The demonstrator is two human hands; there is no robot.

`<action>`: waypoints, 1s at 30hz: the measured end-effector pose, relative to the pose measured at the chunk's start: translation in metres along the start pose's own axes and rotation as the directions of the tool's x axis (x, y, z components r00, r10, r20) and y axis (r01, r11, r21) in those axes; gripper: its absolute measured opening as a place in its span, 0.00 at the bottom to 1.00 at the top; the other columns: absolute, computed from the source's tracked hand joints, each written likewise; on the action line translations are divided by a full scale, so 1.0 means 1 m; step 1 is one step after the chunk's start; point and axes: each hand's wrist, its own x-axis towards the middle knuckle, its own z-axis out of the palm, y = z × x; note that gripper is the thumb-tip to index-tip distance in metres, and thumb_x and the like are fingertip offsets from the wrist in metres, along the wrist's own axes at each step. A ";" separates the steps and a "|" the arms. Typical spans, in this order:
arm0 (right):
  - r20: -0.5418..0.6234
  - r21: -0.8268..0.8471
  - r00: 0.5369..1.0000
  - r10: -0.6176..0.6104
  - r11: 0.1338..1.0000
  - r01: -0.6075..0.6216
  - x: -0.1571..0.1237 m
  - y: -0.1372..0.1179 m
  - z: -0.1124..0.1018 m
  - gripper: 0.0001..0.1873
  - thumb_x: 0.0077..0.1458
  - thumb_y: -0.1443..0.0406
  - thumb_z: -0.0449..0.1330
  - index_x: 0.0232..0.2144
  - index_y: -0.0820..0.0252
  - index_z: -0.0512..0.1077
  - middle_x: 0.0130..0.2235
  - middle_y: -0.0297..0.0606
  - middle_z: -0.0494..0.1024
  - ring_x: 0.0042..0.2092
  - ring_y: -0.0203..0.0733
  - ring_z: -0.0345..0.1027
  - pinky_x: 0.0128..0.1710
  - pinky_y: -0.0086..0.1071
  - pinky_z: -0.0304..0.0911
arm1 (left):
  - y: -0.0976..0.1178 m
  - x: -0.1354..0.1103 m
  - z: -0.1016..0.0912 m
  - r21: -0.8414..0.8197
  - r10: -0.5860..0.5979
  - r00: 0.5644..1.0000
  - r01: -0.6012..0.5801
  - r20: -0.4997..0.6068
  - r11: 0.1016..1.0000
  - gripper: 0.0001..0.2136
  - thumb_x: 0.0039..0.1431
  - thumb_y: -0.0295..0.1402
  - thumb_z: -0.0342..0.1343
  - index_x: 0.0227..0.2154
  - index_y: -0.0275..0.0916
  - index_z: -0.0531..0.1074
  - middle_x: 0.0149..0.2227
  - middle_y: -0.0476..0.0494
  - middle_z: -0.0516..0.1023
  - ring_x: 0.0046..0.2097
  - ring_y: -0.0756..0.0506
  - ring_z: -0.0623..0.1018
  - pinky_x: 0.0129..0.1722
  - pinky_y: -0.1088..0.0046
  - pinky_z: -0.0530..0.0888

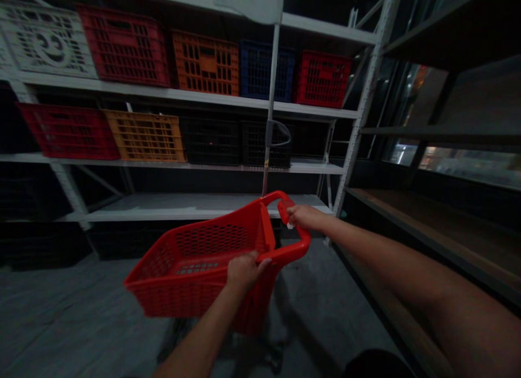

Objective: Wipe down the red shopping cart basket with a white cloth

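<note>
A red plastic shopping cart [195,291] stands in front of me, its basket pointing left, with nothing visible inside. My left hand [243,270] is closed over the near rim of the basket, close to where the handle begins. With my right hand [300,217] I grip the far part of the cart's handle [302,247]; a small white bit shows under the fingers. A thin pole [273,79] with a grey loop-shaped grip [279,134] rises behind the handle; whether it is fixed to the cart I cannot tell.
A white metal rack [195,202] runs behind the cart. Its shelves bear several crates, among them an orange crate [207,63] and a yellow crate [146,135]. Wooden shelving [431,215] stands close on my right. A pale panel [252,1] hangs at the top.
</note>
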 end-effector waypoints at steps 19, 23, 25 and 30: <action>0.096 0.415 0.994 -0.043 0.910 -0.001 -0.053 -0.004 0.015 0.13 0.50 0.63 0.54 0.36 0.61 0.74 0.32 0.36 0.76 0.32 0.37 0.68 0.34 0.29 0.61 | -0.017 -0.002 0.005 -0.001 0.049 0.998 -0.049 -0.031 0.999 0.30 0.53 0.56 0.28 0.31 0.39 0.70 0.31 0.40 0.77 0.34 0.41 0.76 0.29 0.71 0.67; -0.302 0.495 0.946 0.120 0.867 0.048 -0.056 0.005 0.045 0.13 0.51 0.60 0.54 0.34 0.60 0.74 0.37 0.38 0.74 0.40 0.40 0.66 0.43 0.33 0.59 | -0.019 -0.001 0.004 -0.001 0.070 0.997 -0.070 -0.020 0.998 0.31 0.54 0.55 0.27 0.30 0.39 0.70 0.30 0.39 0.77 0.34 0.41 0.76 0.29 0.71 0.66; -0.469 0.499 0.849 0.242 0.866 0.029 -0.047 0.011 0.060 0.14 0.50 0.58 0.53 0.32 0.61 0.74 0.36 0.39 0.73 0.40 0.42 0.65 0.44 0.35 0.58 | -0.018 -0.001 0.002 0.002 0.066 0.998 -0.066 -0.015 0.998 0.31 0.54 0.55 0.27 0.30 0.39 0.70 0.29 0.39 0.77 0.34 0.41 0.76 0.29 0.71 0.65; -0.662 0.627 0.513 0.546 0.779 -0.019 -0.040 -0.001 0.098 0.17 0.52 0.57 0.49 0.33 0.62 0.70 0.36 0.42 0.71 0.40 0.43 0.64 0.42 0.35 0.59 | -0.018 -0.001 -0.001 0.008 0.052 0.999 -0.052 -0.010 0.999 0.30 0.54 0.54 0.28 0.31 0.39 0.70 0.31 0.39 0.77 0.35 0.42 0.76 0.30 0.73 0.65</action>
